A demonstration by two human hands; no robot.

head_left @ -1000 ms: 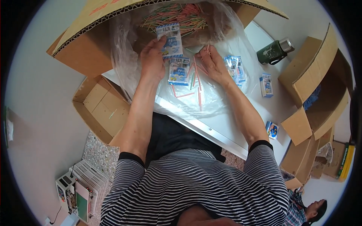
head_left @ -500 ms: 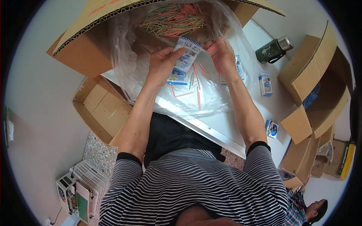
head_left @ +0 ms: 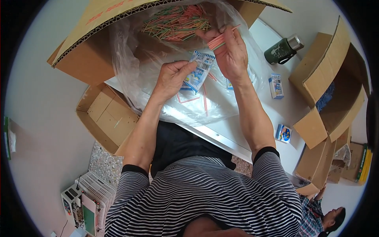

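My left hand (head_left: pixel 172 77) grips a small blue and white packet (head_left: pixel 200 70) above a clear plastic sheet (head_left: pixel 185 106) on the white table (head_left: pixel 256 122). My right hand (head_left: pixel 230 55) is raised beside it and pinches a bundle of thin pink sticks (head_left: pixel 219 39). Just beyond both hands a large cardboard box (head_left: pixel 87 43) lined with a clear bag holds a heap of pink, green and orange sticks (head_left: pixel 175 23). A few loose sticks lie on the sheet under my hands.
A green flask (head_left: pixel 282 49) stands at the table's far right. Two more small packets, one upright (head_left: pixel 276 85) and one at the table edge (head_left: pixel 283 133), lie on the table. Open cardboard boxes stand on the right (head_left: pixel 335 79) and on the floor to the left (head_left: pixel 106 118). Another person (head_left: pixel 327 219) is at lower right.
My right hand rose from the sheet toward the box and now holds a bundle of sticks. My left hand lifted the packet up off the sheet and brought it toward the right hand.
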